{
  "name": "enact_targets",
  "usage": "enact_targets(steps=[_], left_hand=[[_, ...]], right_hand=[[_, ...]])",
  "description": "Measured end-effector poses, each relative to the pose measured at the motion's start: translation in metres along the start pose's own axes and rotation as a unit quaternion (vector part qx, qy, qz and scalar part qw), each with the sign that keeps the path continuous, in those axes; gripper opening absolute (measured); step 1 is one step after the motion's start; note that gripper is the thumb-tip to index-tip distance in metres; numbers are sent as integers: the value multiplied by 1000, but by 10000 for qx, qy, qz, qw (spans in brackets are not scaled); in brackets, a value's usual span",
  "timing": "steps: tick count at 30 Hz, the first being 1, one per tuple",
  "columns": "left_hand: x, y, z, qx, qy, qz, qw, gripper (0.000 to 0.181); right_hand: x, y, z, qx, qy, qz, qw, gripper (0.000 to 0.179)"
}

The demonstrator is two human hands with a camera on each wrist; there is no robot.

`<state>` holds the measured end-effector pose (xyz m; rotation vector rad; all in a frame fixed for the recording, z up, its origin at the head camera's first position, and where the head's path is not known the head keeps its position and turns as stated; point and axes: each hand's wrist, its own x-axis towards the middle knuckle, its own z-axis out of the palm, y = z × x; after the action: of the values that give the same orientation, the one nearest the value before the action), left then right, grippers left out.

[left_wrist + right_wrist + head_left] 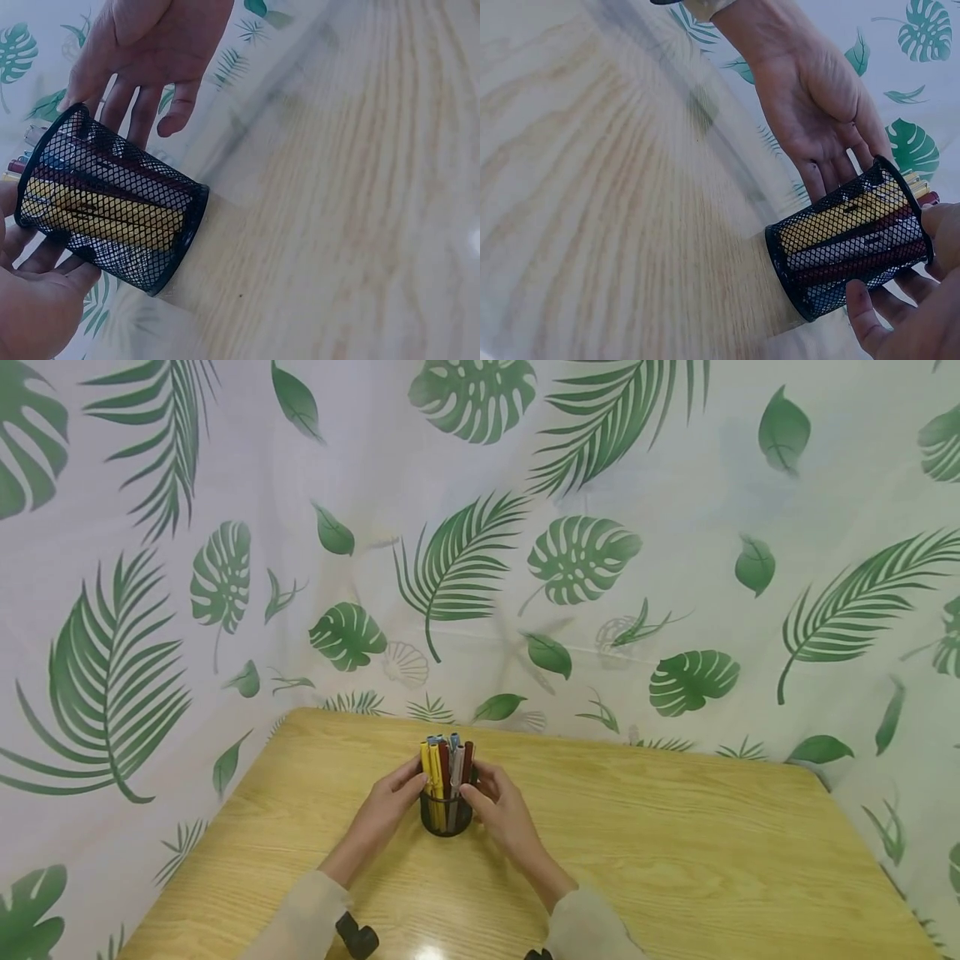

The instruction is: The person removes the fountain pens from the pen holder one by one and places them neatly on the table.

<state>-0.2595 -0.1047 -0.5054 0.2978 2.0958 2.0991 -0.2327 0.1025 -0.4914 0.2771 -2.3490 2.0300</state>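
A black mesh pen holder (446,820) is upright at the table's middle left, full of several felt-tip pens (435,767) in yellow, dark red, blue and grey. My left hand (387,808) grips the holder's left side near the rim, thumb in front and other fingers behind. On the opposite side my right hand (508,817) holds it in a matching way. In the left wrist view, the mesh wall (112,202) shows yellow pens through it. The right wrist view shows the right hand (919,319) with its little finger apart from the mesh. Whether the base touches the table is unclear.
The light wood-grain table (675,860) runs up to a white cloth backdrop (480,468) printed with green leaves, behind and at both sides. A black wrist device (357,937) sits by the left sleeve (307,918). Light glares on the table's front.
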Motion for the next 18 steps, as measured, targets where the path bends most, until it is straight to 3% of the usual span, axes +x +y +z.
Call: enact_targets(steps=[9,18], left_hand=[[-16,2,1,427,74,91,9990,60],[-31,3,1,525,-8,-7,9986,63]], right_hand=[[-16,-5,1,42,-17,-27,10000,53],[-28,-8,1,-38,-93,-66,9999,51]])
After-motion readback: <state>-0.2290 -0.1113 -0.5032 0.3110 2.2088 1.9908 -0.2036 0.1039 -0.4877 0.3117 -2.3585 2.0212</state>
